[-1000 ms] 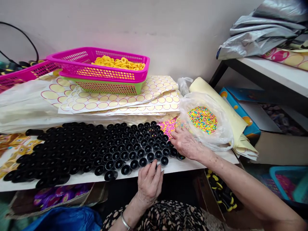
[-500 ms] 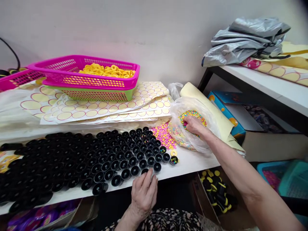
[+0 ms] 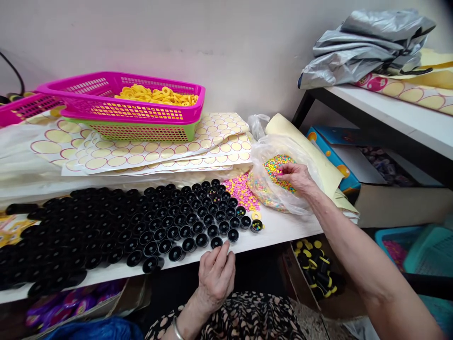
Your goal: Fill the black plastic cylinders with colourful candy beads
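Observation:
My right hand is over an open clear plastic bag of small multicoloured candy beads. Its fingers pinch a small pink thing, mostly hidden, whose kind I cannot make out. At the table's front edge, my left hand has its fingers bent and close together, the fingertips beside a small black cup; whatever they may hold is hidden. Many such cups stand packed in rows to the left. Coloured beads show in a right-end cup and in a few others.
Pink and yellow candy pieces lie between cups and bag. Behind are printed circle sheets and a pink basket of yellow rings. A white shelf stands right. Below the table, a cardboard box contains black-and-yellow pieces.
My right hand has risen out of the beads and shifted right, still pinching the pink thing. My left hand remains by the front cups, its fingers slightly shifted. The view has tilted a little.

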Demonstrator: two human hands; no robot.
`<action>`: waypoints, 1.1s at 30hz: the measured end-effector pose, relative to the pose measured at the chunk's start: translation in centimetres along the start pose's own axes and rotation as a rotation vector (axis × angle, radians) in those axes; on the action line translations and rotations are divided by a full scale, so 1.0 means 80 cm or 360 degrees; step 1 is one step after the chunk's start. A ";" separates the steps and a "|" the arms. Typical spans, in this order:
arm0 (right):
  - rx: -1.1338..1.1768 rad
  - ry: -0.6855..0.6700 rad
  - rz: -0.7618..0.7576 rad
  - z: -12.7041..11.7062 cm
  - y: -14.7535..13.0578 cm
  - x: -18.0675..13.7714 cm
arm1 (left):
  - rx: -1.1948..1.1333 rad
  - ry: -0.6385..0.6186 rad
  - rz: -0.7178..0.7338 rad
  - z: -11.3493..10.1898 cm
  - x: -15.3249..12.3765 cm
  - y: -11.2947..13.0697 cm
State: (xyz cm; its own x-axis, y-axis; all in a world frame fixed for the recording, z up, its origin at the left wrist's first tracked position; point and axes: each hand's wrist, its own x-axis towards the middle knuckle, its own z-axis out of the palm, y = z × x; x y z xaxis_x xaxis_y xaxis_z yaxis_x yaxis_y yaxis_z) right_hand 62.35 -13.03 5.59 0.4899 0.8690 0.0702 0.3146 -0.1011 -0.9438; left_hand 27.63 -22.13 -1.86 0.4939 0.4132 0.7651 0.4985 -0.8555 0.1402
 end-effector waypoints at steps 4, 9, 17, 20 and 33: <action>-0.0115 0.0030 -0.0024 0.003 0.004 0.002 | -0.0009 -0.0006 -0.0001 -0.002 -0.002 0.002; -0.0122 0.0065 -0.0006 0.002 0.009 0.001 | -0.0009 -0.0006 -0.0013 -0.003 -0.002 0.002; -0.0231 0.0097 -0.0017 0.001 0.011 -0.004 | -0.0022 -0.0015 0.0006 -0.001 -0.003 0.000; -0.0021 0.0122 0.0091 0.001 0.000 -0.009 | -0.0006 -0.0026 -0.0008 -0.001 -0.002 0.000; -0.0243 -0.0883 -0.0405 0.047 -0.060 -0.098 | 0.0023 -0.0061 -0.0010 -0.003 -0.001 0.002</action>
State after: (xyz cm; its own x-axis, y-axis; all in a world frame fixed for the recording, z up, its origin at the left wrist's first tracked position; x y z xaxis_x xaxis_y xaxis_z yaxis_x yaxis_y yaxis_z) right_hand 53.92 -17.52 8.35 -0.0973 0.9928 0.0700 0.4987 0.1095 -0.8598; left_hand 27.51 -22.42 -1.78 0.5175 0.4301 0.7397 0.5118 -0.8484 0.1353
